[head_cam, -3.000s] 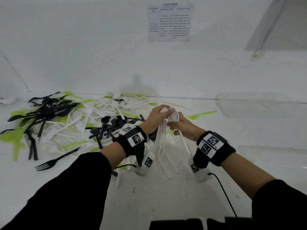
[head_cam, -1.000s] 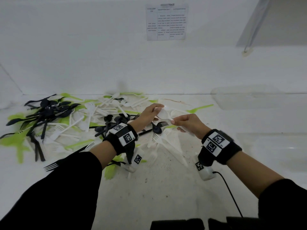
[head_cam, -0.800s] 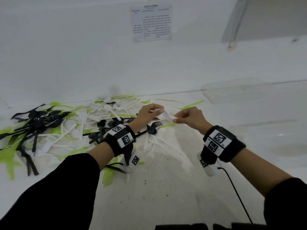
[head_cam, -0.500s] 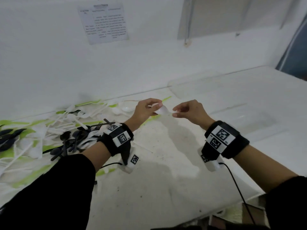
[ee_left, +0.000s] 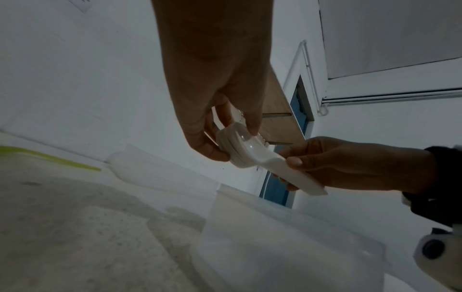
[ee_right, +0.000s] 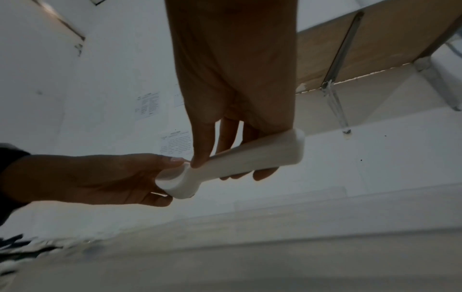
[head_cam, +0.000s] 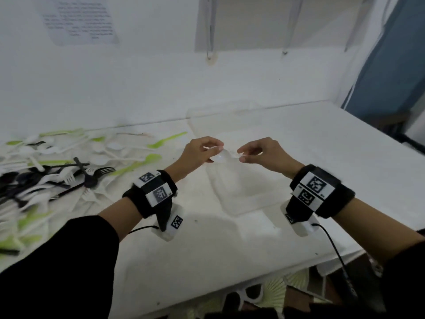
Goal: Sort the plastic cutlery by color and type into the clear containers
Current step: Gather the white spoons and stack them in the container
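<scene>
I see a white tabletop (head_cam: 230, 261) with the near clear rectangular plastic container (head_cam: 239, 192) directly under my hands, seemingly empty; a second clear container (head_cam: 230, 116) sits by the wall, contents unclear. The unsorted black, white and green cutlery pile (head_cam: 57, 171) lies well left. My left hand (head_cam: 197, 153) pinches the bowls and my right hand (head_cam: 264, 155) pinches the handles of a nested stack of white plastic spoons (ee_left: 252, 156). I judge it best to keep the stack level, lower it in, and let go with both hands together.

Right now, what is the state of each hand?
Left hand: holds the bowl end of the stacked white spoons.
Right hand: holds their handle end.
</scene>
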`<state>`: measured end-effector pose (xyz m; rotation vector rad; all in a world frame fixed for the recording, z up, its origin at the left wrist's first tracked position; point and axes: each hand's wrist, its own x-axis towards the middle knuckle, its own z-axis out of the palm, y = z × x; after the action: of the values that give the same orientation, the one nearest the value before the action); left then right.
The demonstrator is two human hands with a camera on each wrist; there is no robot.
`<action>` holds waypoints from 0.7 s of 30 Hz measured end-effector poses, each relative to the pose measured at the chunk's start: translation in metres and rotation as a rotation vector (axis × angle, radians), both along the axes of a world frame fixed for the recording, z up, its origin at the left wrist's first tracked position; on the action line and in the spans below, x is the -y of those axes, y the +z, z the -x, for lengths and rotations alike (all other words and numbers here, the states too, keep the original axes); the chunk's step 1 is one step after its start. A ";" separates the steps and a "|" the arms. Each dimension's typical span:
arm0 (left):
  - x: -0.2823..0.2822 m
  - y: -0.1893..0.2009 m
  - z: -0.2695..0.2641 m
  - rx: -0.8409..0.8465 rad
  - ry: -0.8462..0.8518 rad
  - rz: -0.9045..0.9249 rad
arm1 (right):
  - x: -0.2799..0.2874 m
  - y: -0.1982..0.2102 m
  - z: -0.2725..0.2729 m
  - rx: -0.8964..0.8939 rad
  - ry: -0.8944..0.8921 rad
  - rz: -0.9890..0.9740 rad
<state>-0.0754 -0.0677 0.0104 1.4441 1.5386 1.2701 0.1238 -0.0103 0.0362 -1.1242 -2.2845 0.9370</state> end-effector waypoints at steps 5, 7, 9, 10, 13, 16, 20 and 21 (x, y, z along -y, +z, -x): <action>-0.001 -0.011 -0.034 -0.105 0.053 0.025 | -0.031 -0.006 -0.031 0.089 0.142 -0.038; 0.003 -0.016 -0.041 -0.209 0.070 0.003 | -0.037 -0.010 -0.035 0.143 0.192 -0.074; 0.004 -0.020 -0.048 -0.362 0.048 -0.005 | -0.039 -0.015 -0.037 0.205 0.231 -0.128; 0.004 -0.020 -0.050 -0.456 0.027 0.009 | -0.040 -0.018 -0.036 0.234 0.245 -0.148; 0.001 -0.020 -0.056 -0.755 -0.028 0.093 | -0.042 -0.027 -0.030 0.334 0.290 -0.225; -0.003 -0.019 -0.062 -0.948 -0.045 0.171 | -0.041 -0.037 -0.024 0.382 0.308 -0.256; -0.012 -0.015 -0.076 -1.156 -0.134 0.239 | -0.040 -0.050 -0.020 0.411 0.363 -0.259; -0.014 -0.014 -0.079 -1.211 -0.152 0.261 | -0.041 -0.053 -0.020 0.405 0.368 -0.254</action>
<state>0.0039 -0.0542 -0.0038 2.2260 2.1062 -0.0443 0.1438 0.0303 -0.0163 -0.8589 -2.9117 0.5458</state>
